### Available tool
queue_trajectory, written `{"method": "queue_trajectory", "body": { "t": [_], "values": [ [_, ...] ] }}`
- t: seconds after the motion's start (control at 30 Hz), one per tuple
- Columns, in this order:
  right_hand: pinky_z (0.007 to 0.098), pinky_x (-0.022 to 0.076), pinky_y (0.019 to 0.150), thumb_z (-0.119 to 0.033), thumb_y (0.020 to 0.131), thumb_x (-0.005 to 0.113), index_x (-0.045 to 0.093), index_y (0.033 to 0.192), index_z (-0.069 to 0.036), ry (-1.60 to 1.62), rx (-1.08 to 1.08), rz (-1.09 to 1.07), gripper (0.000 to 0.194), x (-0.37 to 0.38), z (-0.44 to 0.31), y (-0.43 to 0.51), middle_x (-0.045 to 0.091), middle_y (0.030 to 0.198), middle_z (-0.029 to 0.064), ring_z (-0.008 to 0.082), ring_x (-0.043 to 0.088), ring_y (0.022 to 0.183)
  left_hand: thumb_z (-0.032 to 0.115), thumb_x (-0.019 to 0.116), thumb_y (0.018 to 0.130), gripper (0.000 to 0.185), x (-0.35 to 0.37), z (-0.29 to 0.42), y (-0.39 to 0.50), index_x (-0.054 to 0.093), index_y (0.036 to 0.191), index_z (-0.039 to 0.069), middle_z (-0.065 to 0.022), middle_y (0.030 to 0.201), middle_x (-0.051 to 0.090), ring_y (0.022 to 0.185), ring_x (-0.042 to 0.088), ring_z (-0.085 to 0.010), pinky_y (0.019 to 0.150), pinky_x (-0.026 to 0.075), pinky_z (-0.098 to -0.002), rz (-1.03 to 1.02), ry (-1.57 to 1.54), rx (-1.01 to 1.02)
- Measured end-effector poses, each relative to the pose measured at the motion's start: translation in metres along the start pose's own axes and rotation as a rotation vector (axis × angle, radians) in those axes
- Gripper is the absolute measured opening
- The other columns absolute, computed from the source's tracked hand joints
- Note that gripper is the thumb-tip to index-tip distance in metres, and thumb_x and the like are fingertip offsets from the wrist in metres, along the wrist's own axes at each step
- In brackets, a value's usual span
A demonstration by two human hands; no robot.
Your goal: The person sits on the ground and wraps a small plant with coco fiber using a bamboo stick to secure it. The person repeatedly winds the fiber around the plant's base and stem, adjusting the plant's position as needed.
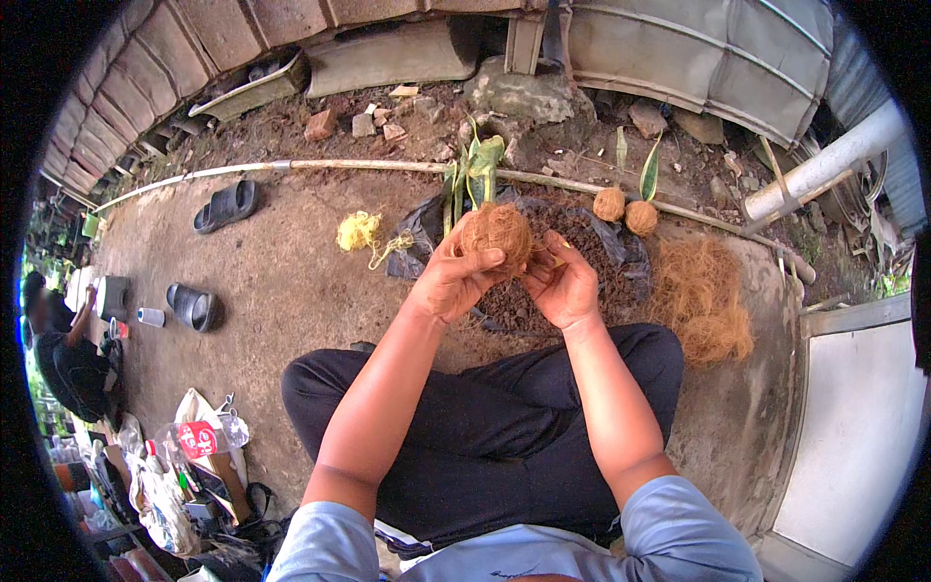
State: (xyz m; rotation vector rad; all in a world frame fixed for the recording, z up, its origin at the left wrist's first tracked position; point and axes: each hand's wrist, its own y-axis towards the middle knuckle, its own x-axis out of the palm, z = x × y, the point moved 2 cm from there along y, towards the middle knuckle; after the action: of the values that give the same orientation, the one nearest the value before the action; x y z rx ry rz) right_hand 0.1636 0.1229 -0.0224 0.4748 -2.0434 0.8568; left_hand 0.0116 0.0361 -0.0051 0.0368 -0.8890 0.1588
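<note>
My left hand (462, 269) holds a ball wrapped in brown coconut fibre (498, 234), with the thumb across its lower side. Close by its right side, my right hand (564, 280) has its fingertips bent together; whether they pinch a strand or some fibre is unclear. Green leaves of a snake plant (480, 171) rise just behind the ball. Under the hands lies dark soil (509, 302) on a black plastic sheet (631, 254). Two more fibre balls (609, 204) rest at the right, one beside an upright leaf (650, 171). A heap of loose coconut fibre (702, 298) is nearer me.
Yellow twine (358, 230) lies left of the soil. A long thin pipe (364, 165) crosses behind. Black sandals (195, 307), a plastic bottle (196, 440) and scissors (227, 404) are at the left, where another person (69, 364) sits. A white panel (851, 429) stands at the right.
</note>
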Motion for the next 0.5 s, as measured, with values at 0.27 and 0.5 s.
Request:
{"method": "queue_trajectory", "body": {
  "t": [0.27, 0.5],
  "values": [
    [0.0272, 0.0452, 0.067, -0.027, 0.103, 0.065, 0.063, 0.095, -0.008, -0.005, -0.132, -0.053, 0.021, -0.006, 0.004, 0.000, 0.064, 0.098, 0.0050, 0.0133, 0.052, 0.075, -0.005, 0.079, 0.086, 0.063, 0.003, -0.001, 0.006, 0.051, 0.142, 0.003, -0.0087, 0.132, 0.065, 0.119, 0.067, -0.0227, 0.100, 0.057, -0.0401, 0.127, 0.132, 0.026],
    [0.0323, 0.0518, 0.076, -0.025, 0.103, 0.063, 0.064, 0.100, -0.007, -0.113, 0.141, -0.268, 0.019, -0.051, 0.020, 0.024, 0.066, 0.103, 0.0059, 0.0161, 0.059, 0.086, -0.010, 0.082, 0.078, 0.075, -0.007, 0.004, 0.009, 0.046, 0.141, 0.006, -0.0070, 0.124, 0.065, 0.116, 0.067, -0.0207, 0.100, 0.056, -0.0371, 0.190, 0.284, 0.181]
  ]
}}
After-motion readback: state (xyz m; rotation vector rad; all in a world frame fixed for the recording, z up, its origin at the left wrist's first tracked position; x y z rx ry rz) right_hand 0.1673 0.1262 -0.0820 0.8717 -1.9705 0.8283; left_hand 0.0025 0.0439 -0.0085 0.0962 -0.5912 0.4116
